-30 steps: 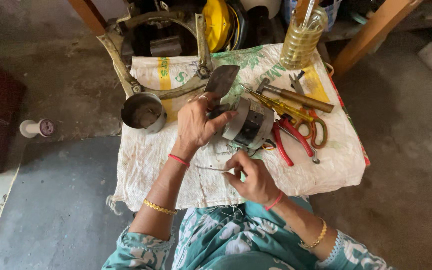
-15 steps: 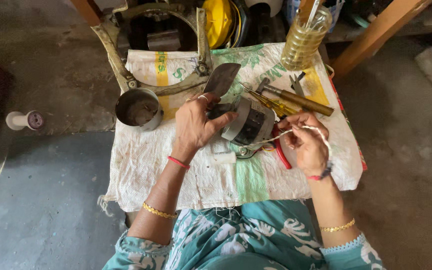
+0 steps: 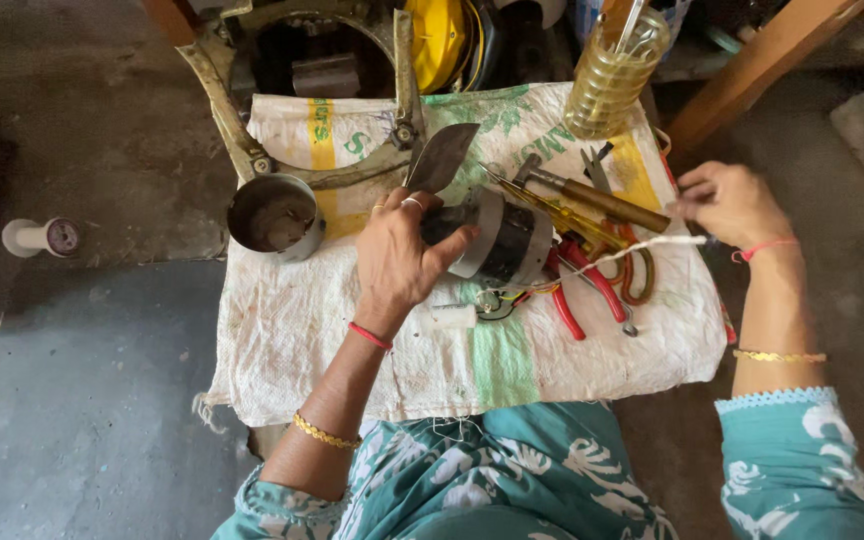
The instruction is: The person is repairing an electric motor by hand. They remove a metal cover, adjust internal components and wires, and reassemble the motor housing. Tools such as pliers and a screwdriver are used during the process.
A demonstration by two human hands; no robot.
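My left hand presses down on a small round motor part, grey and black, lying on a white woven sack spread over a low table. Out to the right, past the sack's edge, my right hand pinches a white cord pulled taut. The cord runs back toward the motor part. A small white tube piece lies just below my left hand.
Red-handled pliers, a hammer, a yellow screwdriver and scissors lie right of the motor. A metal cup, a flat blade, a jar of yellow liquid and a metal frame stand behind. A white spool sits on the floor.
My right hand moved from the front of the sack out to the right, drawing the white cord through and taut. My left hand stayed on the motor part.
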